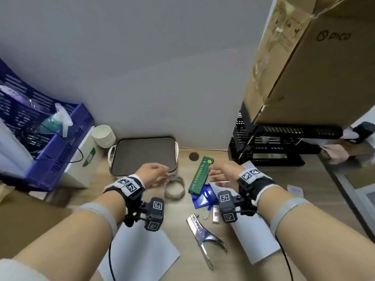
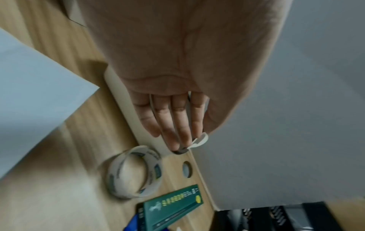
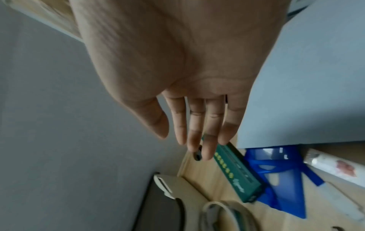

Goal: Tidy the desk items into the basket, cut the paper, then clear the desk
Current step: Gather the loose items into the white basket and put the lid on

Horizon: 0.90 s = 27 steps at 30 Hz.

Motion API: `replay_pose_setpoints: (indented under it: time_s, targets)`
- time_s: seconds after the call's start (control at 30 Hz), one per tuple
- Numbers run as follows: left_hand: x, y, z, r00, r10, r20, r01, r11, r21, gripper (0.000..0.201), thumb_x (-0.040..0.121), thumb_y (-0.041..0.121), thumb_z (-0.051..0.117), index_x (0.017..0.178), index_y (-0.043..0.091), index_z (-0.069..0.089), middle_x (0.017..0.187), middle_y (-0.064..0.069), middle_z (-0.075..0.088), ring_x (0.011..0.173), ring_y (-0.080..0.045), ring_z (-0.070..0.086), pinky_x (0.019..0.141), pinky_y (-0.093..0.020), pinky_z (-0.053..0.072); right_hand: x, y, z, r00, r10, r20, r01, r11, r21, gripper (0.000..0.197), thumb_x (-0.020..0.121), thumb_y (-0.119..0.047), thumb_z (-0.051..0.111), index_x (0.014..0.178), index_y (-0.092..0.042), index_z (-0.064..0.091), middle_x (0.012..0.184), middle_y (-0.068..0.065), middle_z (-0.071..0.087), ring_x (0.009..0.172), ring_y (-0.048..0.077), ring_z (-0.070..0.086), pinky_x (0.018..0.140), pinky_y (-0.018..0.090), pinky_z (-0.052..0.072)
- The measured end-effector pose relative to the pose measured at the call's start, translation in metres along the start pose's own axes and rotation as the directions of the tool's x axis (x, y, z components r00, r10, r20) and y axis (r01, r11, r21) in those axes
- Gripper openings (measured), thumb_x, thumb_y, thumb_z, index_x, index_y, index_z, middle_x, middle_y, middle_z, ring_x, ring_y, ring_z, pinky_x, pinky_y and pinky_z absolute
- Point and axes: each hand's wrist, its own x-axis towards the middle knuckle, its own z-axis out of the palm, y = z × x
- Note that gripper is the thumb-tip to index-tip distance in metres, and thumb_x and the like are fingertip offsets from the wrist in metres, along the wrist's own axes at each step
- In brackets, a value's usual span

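A dark tray with cream handles point(image 1: 142, 155) lies at the back of the wooden desk. My left hand point(image 1: 162, 173) hovers open over its near right corner, empty, fingers straight point(image 2: 173, 121). Just beyond it a tape roll point(image 1: 174, 188) point(image 2: 134, 173) stands on the desk. A green box point(image 1: 200, 175) point(image 3: 235, 170) lies across a blue triangle ruler point(image 1: 203, 196). To the right of the box my right hand point(image 1: 217, 175) is open and empty point(image 3: 197, 125), above a white sheet point(image 1: 253, 240). A second sheet point(image 1: 142, 254) and a shiny metal hand tool point(image 1: 205, 236) lie nearer me.
A blue crate point(image 1: 50, 138) with a spray bottle, a white box point(image 1: 81, 159) and stacked cups point(image 1: 103, 135) stand on the left. On the right a cardboard box point(image 1: 304, 67) sits on a black rack point(image 1: 274, 147). A small white tube point(image 1: 216, 214) lies beside the ruler.
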Motion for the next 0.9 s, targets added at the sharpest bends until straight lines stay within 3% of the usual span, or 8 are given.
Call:
replay_pose_setpoints:
  time_s: [0.13, 0.17, 0.27, 0.33, 0.5, 0.63, 0.7, 0.9]
  targets:
    - [0.02, -0.033, 0.023, 0.996, -0.087, -0.009, 0.087, 0.961, 0.262, 0.027, 0.091, 0.018, 0.066, 0.118, 0.02, 0.067, 0.118, -0.01, 0.067, 0.099, -0.02, 0.06, 0.082, -0.03, 0.044, 0.038, 0.03, -0.003, 0.999, -0.038, 0.002, 0.035, 0.886, -0.463, 0.014, 0.093, -0.018, 0.057, 0.104, -0.016, 0.066, 0.104, 0.003, 0.065, 0.092, 0.018, 0.061, 0.073, 0.025, 0.048]
    - [0.024, -0.04, 0.03, 0.996, -0.087, 0.002, 0.081, 0.941, 0.329, 0.035, 0.089, 0.02, 0.069, 0.124, 0.021, 0.066, 0.123, -0.008, 0.065, 0.101, -0.02, 0.06, 0.087, -0.03, 0.047, 0.047, 0.039, -0.004, 0.996, -0.082, 0.039, 0.088, 0.769, -0.633, 0.021, 0.091, -0.02, 0.058, 0.11, -0.018, 0.067, 0.108, 0.002, 0.065, 0.097, 0.018, 0.061, 0.074, 0.024, 0.047]
    - [0.031, -0.052, 0.049, 0.998, -0.057, -0.019, 0.059, 0.853, 0.518, 0.051, 0.083, 0.029, 0.075, 0.132, 0.022, 0.061, 0.127, -0.003, 0.062, 0.116, -0.02, 0.06, 0.102, -0.031, 0.046, 0.062, 0.062, -0.013, 0.983, -0.082, 0.164, 0.177, 0.185, -0.967, 0.045, 0.084, -0.031, 0.058, 0.13, -0.031, 0.056, 0.135, 0.002, 0.053, 0.126, 0.027, 0.047, 0.102, 0.035, 0.042]
    - [0.038, -0.057, 0.059, 0.998, -0.049, -0.031, 0.058, 0.763, 0.643, 0.056, 0.08, 0.035, 0.077, 0.132, 0.024, 0.059, 0.127, -0.003, 0.064, 0.113, -0.019, 0.062, 0.103, -0.033, 0.047, 0.065, 0.077, -0.025, 0.989, -0.057, 0.137, 0.14, 0.045, -0.989, 0.059, 0.081, -0.034, 0.06, 0.138, -0.034, 0.043, 0.148, 0.004, 0.036, 0.142, 0.03, 0.025, 0.112, 0.048, 0.032]
    - [0.048, -0.068, 0.077, 0.998, -0.056, -0.031, 0.059, 0.625, 0.778, 0.048, 0.079, 0.034, 0.076, 0.124, 0.025, 0.064, 0.123, -0.001, 0.067, 0.11, -0.02, 0.063, 0.092, -0.026, 0.048, 0.06, 0.105, -0.058, 0.998, -0.066, 0.018, 0.02, 0.031, -0.999, 0.091, 0.081, -0.041, 0.065, 0.151, -0.037, 0.007, 0.163, 0.004, -0.01, 0.151, 0.03, -0.009, 0.117, 0.059, 0.011]
    - [0.05, -0.075, 0.085, 0.998, -0.052, -0.033, 0.057, 0.583, 0.81, 0.011, 0.077, 0.039, 0.074, 0.086, 0.036, 0.069, 0.104, 0.004, 0.073, 0.092, -0.016, 0.066, 0.08, -0.024, 0.051, 0.052, 0.113, -0.077, 0.987, -0.097, -0.124, -0.118, 0.064, -0.991, 0.099, 0.076, -0.031, 0.07, 0.149, -0.029, 0.004, 0.162, 0.008, -0.008, 0.15, 0.031, -0.006, 0.116, 0.057, 0.017]
    - [0.049, -0.076, 0.088, 0.998, -0.059, -0.031, 0.06, 0.586, 0.808, 0.014, 0.076, 0.045, 0.072, 0.068, 0.038, 0.064, 0.096, 0.007, 0.072, 0.088, -0.015, 0.066, 0.082, -0.026, 0.053, 0.047, 0.119, -0.084, 0.974, -0.095, -0.206, -0.196, 0.1, -0.975, 0.098, 0.075, -0.029, 0.07, 0.149, -0.027, 0.005, 0.159, 0.01, 0.0, 0.149, 0.031, 0.001, 0.115, 0.055, 0.022]
    - [0.042, -0.075, 0.087, 1.0, -0.025, -0.018, 0.03, 0.648, 0.761, 0.016, 0.078, 0.045, 0.072, 0.071, 0.032, 0.068, 0.092, 0.01, 0.071, 0.09, -0.012, 0.065, 0.087, -0.027, 0.052, 0.034, 0.136, -0.084, 0.913, -0.116, -0.391, -0.366, 0.187, -0.912, 0.113, 0.068, -0.062, 0.07, 0.149, -0.016, 0.008, 0.153, 0.007, 0.014, 0.14, 0.027, 0.019, 0.102, 0.047, 0.035]
